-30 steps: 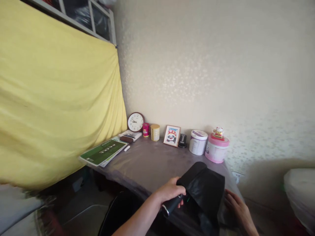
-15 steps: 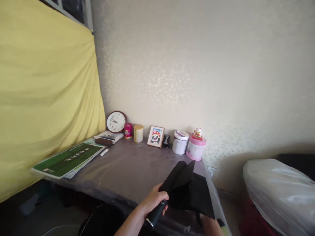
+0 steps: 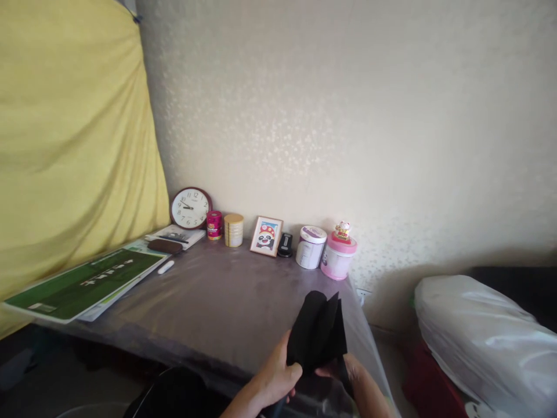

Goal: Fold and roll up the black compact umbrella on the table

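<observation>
A black folding umbrella (image 3: 311, 331), furled loosely with a flap of its canopy standing out to the right, is held over the table's near right part. My left hand (image 3: 281, 371) is closed round its lower part, thumb in front. The handle below that hand is mostly hidden. My right hand (image 3: 350, 374) is closed at the lower right edge of the canopy, with a dark strap or fold of cloth hanging by it; its fingers are partly hidden behind the fabric.
Along the wall on the table (image 3: 217, 296) stand a clock (image 3: 190, 208), a pink can (image 3: 214, 225), a yellow-lidded can (image 3: 234, 231), a panda picture frame (image 3: 266, 236), a white tub (image 3: 310, 248) and a pink tub (image 3: 338, 258) topped by a cat figurine (image 3: 342, 230). Green booklets (image 3: 91, 284) lie left.
The canopy flap has been drawn in closer to the umbrella, which now points more upright. My right hand has moved left and come further into view. The camera view has shifted slightly right.
</observation>
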The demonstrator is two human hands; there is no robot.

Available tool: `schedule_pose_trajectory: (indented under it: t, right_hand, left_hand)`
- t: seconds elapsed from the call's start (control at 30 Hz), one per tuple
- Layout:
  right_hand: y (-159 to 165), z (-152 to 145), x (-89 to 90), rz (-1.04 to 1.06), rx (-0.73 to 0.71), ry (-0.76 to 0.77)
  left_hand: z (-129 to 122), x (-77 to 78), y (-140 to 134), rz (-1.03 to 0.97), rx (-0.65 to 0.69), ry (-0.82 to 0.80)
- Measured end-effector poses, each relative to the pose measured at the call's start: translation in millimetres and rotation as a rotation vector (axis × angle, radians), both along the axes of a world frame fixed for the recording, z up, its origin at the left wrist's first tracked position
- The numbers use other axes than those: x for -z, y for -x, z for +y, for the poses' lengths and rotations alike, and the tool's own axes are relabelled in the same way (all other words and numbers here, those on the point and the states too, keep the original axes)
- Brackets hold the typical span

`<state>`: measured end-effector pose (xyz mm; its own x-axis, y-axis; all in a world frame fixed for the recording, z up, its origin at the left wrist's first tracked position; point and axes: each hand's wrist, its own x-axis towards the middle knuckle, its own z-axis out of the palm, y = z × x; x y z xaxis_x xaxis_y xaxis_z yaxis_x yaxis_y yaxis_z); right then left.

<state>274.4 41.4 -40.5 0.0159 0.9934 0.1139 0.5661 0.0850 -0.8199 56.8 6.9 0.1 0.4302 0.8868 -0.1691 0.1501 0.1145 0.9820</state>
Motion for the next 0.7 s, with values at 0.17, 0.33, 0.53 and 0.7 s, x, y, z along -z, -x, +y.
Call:
schedule_pose_trajectory:
  t: [0.17, 0.33, 0.53, 0.7]
  right_hand:
    - [-14.5, -14.1, -17.8, -0.008, -0.068, 0.132]
    - [-30.8, -15.1, -46.8, -0.090, 0.110, -0.064]
    - [-24.7, -28.9, -69.5, -0.178, 0.308, -0.058]
    - [-17.2, -31.6, -63.7, -0.189, 0.309, 0.023]
  left_hand:
    - [1.6, 14.4, -2.3, 0.239, -0.031, -0.253]
    - [0.5, 24.1, -7.8, 0.516, -0.021, -0.358]
    - [-6.3, 17.0, -12.2, 0.682, 0.024, -0.396]
    - [-8.0, 10.5, -10.8, 0.700, 0.021, -0.413]
